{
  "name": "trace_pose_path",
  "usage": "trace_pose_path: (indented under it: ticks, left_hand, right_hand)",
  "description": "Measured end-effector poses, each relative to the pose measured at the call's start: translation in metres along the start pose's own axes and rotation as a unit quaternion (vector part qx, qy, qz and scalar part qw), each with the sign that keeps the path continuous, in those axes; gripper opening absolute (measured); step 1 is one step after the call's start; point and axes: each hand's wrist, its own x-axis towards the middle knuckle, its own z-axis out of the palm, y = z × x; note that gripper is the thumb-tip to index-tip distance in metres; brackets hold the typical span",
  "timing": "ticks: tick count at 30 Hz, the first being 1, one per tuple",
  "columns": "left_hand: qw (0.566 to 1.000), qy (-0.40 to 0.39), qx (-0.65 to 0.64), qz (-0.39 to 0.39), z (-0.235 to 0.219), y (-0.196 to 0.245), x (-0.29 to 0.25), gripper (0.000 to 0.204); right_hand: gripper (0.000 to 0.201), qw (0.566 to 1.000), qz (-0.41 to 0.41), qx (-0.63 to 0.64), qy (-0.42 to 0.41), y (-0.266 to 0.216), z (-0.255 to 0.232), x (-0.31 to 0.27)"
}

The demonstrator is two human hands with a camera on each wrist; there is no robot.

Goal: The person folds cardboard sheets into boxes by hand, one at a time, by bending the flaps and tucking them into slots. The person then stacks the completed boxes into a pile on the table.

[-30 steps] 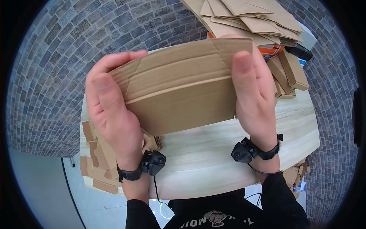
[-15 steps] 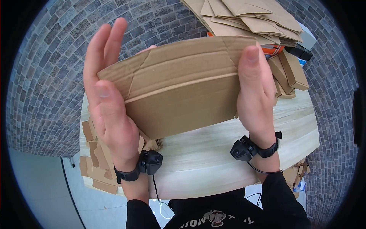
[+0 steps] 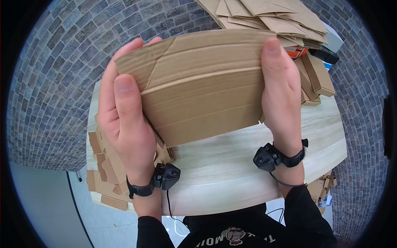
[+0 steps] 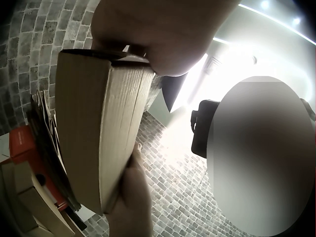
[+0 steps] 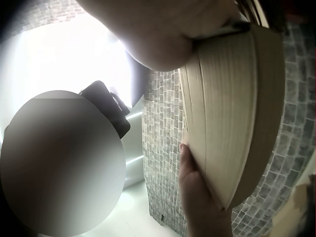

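A brown corrugated cardboard box [image 3: 202,103] is held up above the table between both hands. Its creased front panel faces the head camera, with a fold line running across it. My left hand [image 3: 130,124] grips the left end, thumb on the front edge and fingers behind. At the right end, my right hand [image 3: 282,89] holds it the same way, its fingers hidden behind the cardboard. In the left wrist view the box [image 4: 103,128] shows as a thick slab between the hands; the right wrist view shows its long side [image 5: 224,108] too.
Flat cardboard pieces [image 3: 109,177] lie on the table's left side. Toward the back right are a stack of flat brown sheets [image 3: 273,18] and several narrow folded boxes [image 3: 318,76]. The pale wood-grain table [image 3: 231,169] stands before a brick-patterned wall [image 3: 49,103].
The left hand's fingers lifted off and straightened half a second ago, and now wrap behind the box again. The box has risen slightly and tilted, showing more of its lower panel.
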Motion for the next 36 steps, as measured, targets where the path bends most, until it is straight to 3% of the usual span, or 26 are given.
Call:
trace_pose_path:
  ticks: [7,16,23,28,32,34,36]
  left_hand:
    - [0.998,0.018,0.061,0.000,-0.006,0.000,-0.001,0.045]
    - [0.998,0.041,0.022,-0.037,-0.018,-0.002,-0.001,0.033]
    - [0.995,0.068,0.047,-0.057,-0.021,0.000,-0.002,0.035]
    - [0.988,0.019,-0.013,-0.154,-0.022,0.001,-0.001,0.038]
    - [0.989,-0.057,-0.028,-0.136,-0.017,0.005,0.000,0.047]
    - [0.985,-0.135,0.052,-0.098,-0.015,0.009,-0.001,0.065]
    - [0.990,-0.120,0.032,-0.072,-0.005,0.003,-0.005,0.070]
  right_hand:
    - [0.047,1.000,0.002,-0.012,0.014,0.001,0.000,0.000]
    - [0.041,0.999,-0.045,0.001,0.027,0.000,0.001,-0.001]
    - [0.038,0.997,-0.074,-0.007,0.019,0.004,0.000,0.000]
    - [0.036,0.993,-0.105,-0.011,0.058,0.001,0.002,-0.001]
    - [0.035,0.992,-0.104,-0.038,0.065,0.005,-0.002,0.002]
    - [0.034,0.992,-0.097,-0.042,0.075,0.005,-0.004,0.002]
    - [0.034,0.992,-0.090,-0.036,0.079,0.005,-0.004,0.002]
